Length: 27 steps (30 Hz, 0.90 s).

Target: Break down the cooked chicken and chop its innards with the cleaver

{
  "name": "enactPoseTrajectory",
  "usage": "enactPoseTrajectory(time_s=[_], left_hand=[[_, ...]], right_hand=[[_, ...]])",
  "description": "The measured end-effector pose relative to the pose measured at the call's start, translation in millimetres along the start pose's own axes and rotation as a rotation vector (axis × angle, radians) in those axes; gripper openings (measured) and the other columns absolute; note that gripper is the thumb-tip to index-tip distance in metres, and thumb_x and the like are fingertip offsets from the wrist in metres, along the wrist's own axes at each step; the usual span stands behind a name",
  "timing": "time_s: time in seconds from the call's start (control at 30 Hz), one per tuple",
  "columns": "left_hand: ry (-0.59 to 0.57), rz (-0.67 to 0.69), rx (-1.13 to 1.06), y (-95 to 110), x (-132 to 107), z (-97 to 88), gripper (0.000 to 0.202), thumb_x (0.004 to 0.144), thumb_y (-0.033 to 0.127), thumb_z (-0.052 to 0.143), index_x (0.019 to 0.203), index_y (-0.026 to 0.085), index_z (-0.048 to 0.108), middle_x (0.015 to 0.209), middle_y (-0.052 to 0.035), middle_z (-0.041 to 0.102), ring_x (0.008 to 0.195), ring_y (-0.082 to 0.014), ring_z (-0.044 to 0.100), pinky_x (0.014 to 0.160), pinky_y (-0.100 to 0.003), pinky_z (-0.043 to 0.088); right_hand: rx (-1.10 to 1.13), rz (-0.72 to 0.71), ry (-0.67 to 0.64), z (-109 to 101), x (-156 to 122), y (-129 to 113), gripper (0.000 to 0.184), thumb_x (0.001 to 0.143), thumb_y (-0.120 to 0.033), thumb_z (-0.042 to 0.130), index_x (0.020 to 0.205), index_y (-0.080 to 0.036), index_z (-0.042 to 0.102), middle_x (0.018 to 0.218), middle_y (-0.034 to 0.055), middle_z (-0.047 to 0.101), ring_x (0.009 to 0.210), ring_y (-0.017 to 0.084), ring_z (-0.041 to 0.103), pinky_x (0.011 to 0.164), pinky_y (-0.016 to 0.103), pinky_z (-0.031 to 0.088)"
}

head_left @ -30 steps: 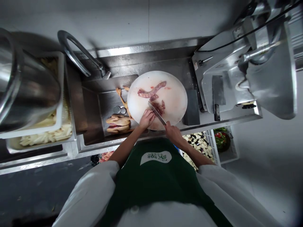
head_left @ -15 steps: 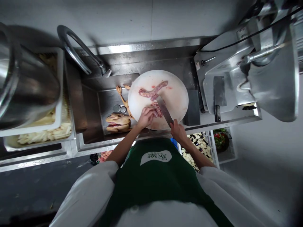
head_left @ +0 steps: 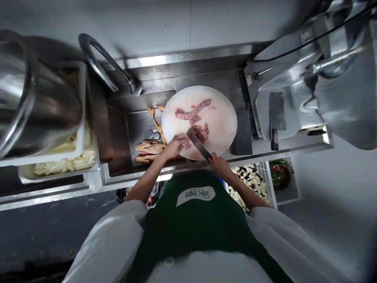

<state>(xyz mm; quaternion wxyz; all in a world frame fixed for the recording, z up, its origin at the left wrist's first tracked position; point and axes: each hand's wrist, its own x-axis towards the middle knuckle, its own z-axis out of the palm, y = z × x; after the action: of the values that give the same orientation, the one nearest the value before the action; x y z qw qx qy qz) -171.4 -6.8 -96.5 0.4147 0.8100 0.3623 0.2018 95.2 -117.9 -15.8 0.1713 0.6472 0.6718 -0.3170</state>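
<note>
My right hand (head_left: pixel 220 165) grips the handle of a cleaver (head_left: pixel 198 144), its blade slanting up and left over the round white cutting board (head_left: pixel 226 118). Just beyond the blade lies a small heap of cut raw meat (head_left: pixel 200 133). My left hand (head_left: pixel 174 146) is at the board's near left edge, fingers bent around what looks like a pinkish piece of meat, blurred at the fingertips. Farther back on the board rests a long raw meat strip (head_left: pixel 194 112), with a shorter piece beside it.
In the sink (head_left: pixel 118 133) at left lies a plucked bird (head_left: pixel 149 149) beside drain covers. A faucet (head_left: pixel 101 59) arches behind it. A big metal pot (head_left: pixel 53 106) stands far left. At right are a second cleaver (head_left: pixel 277 114) and a slicing machine (head_left: pixel 338 78); below, a crate of cut pieces (head_left: pixel 250 181).
My left hand has moved left, away from the cut meat, toward the board's edge. The cleaver has shifted slightly left and toward me. The view has shifted a little.
</note>
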Motion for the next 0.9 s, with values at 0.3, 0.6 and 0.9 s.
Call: enactPoseTrajectory(time_s=[0.3,0.6,0.9], left_hand=[[0.525,-0.1,0.209,-4,-27,59.9,0.019,0.101,0.032,0.057,0.101,0.019,0.072,0.106,-0.0116,0.059,0.104,-0.0237,0.059,0.097,-0.042,0.054],[0.562,-0.07,0.203,-8,-24,71.3,0.018,0.102,0.025,0.052,0.103,0.019,0.069,0.105,-0.0126,0.064,0.102,-0.0241,0.059,0.091,-0.043,0.055],[0.52,-0.085,0.144,-7,-18,66.1,0.022,0.103,0.028,0.048,0.103,0.019,0.068,0.105,-0.0127,0.067,0.104,-0.0242,0.06,0.095,-0.045,0.053]], right_hand=[[-0.105,-0.019,-0.066,1,2,-3,0.031,0.112,-0.032,0.026,0.125,-0.013,0.047,0.099,0.0155,0.074,0.095,0.029,0.073,0.075,0.03,0.044],[-0.195,-0.125,-0.082,-23,2,-19,0.033,0.113,-0.032,0.021,0.13,-0.014,0.044,0.101,0.0152,0.074,0.098,0.029,0.073,0.081,0.033,0.047],[-0.154,-0.125,-0.125,-19,14,-17,0.033,0.113,-0.031,0.023,0.128,-0.011,0.045,0.102,0.0174,0.074,0.098,0.028,0.073,0.08,0.032,0.047]])
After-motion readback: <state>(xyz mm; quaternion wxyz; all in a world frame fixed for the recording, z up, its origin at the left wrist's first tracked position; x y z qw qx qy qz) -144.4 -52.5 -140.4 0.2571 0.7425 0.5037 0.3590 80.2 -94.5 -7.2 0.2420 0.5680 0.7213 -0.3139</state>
